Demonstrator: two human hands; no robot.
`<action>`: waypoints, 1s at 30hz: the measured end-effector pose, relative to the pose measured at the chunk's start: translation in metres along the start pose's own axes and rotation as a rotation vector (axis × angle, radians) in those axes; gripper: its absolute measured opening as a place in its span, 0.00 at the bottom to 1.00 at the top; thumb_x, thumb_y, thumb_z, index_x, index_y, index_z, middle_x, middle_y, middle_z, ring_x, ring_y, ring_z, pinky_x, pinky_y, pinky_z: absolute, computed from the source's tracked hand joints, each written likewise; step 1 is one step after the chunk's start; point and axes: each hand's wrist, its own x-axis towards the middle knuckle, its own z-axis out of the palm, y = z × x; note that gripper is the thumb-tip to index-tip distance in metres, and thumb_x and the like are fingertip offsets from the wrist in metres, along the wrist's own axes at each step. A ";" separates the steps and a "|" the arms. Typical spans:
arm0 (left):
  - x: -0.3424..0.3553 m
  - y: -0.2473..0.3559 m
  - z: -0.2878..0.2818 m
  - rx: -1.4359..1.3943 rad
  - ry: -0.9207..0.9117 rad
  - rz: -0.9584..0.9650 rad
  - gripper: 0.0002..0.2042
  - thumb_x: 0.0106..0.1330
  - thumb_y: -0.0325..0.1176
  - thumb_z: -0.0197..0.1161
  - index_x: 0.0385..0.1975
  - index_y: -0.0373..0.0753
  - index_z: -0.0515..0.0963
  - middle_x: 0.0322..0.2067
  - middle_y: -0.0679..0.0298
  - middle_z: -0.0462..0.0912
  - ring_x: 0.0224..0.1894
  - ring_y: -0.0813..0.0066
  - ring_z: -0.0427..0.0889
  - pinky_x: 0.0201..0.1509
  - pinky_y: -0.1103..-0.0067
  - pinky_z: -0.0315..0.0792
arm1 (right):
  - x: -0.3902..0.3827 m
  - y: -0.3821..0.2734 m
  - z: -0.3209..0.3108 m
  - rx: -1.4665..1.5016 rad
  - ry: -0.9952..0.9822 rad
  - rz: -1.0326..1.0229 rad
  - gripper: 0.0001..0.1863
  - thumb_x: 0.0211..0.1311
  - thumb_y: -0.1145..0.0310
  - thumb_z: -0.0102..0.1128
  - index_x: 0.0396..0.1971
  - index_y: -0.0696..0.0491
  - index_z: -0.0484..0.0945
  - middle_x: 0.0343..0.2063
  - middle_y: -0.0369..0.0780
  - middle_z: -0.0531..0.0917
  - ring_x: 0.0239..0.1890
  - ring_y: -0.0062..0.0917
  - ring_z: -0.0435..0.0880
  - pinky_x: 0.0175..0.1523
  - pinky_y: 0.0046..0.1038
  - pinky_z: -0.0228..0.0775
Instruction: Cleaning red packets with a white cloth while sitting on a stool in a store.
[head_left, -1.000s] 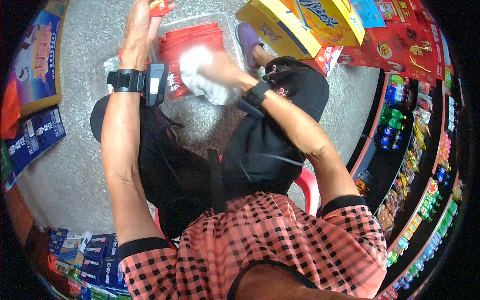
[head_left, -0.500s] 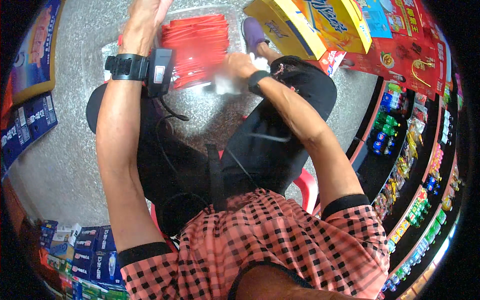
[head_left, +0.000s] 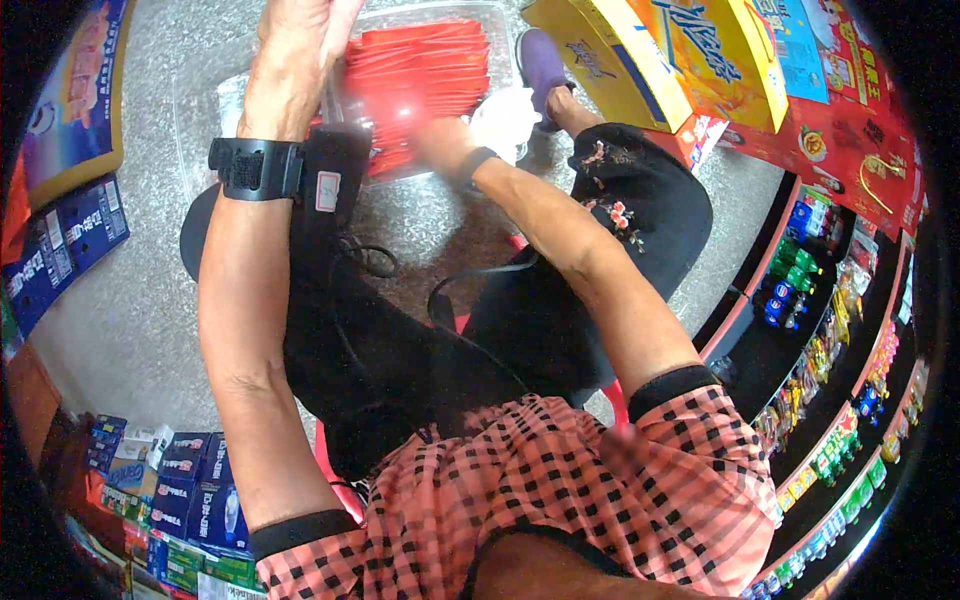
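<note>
At the top, my left hand [head_left: 312,28] reaches past the upper edge, beside a clear plastic tub [head_left: 503,45]; its fingers are mostly cut off. Flat red packets [head_left: 430,62] lie stacked in the tub. Over the near end of that stack is my right hand [head_left: 445,145], smeared by motion, so its fingers and any grip stay unclear. A crumpled white thing [head_left: 503,118], perhaps thin plastic or tissue, shows just beyond the right hand. On my left wrist sits a black strap [head_left: 255,168] with a black box [head_left: 335,180] attached.
Yellow cartons [head_left: 610,70] and red gift bags [head_left: 830,150] stand at the upper right. Shelves with bottles [head_left: 797,265] and snacks curve along the right. Blue boxes [head_left: 70,245] are at the left, more cartons [head_left: 190,490] at lower left. A purple shoe [head_left: 542,62] rests near the tub.
My right hand has moved slightly left and down relative to the tub, and the white thing shows more fully beside it. The whole view has shifted a little.
</note>
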 end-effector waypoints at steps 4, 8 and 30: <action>0.002 -0.003 0.008 0.059 0.057 -0.023 0.07 0.61 0.32 0.56 0.33 0.35 0.71 0.25 0.63 0.75 0.28 0.75 0.76 0.35 0.79 0.74 | 0.015 0.001 0.016 0.088 0.020 0.026 0.09 0.53 0.64 0.55 0.34 0.44 0.81 0.35 0.38 0.83 0.41 0.32 0.82 0.43 0.34 0.73; 0.005 -0.006 0.002 0.266 0.128 -0.097 0.08 0.61 0.31 0.55 0.35 0.35 0.70 0.26 0.61 0.76 0.28 0.75 0.76 0.36 0.79 0.74 | 0.020 0.007 0.018 0.136 0.145 0.003 0.09 0.54 0.65 0.53 0.26 0.48 0.82 0.30 0.41 0.83 0.35 0.34 0.83 0.41 0.35 0.74; 0.007 -0.037 -0.045 0.565 -0.356 -0.424 0.17 0.63 0.40 0.56 0.46 0.36 0.73 0.39 0.57 0.79 0.37 0.68 0.80 0.42 0.75 0.76 | -0.086 0.075 -0.170 0.573 1.120 -0.327 0.06 0.55 0.71 0.48 0.31 0.57 0.72 0.24 0.48 0.75 0.29 0.44 0.75 0.35 0.38 0.68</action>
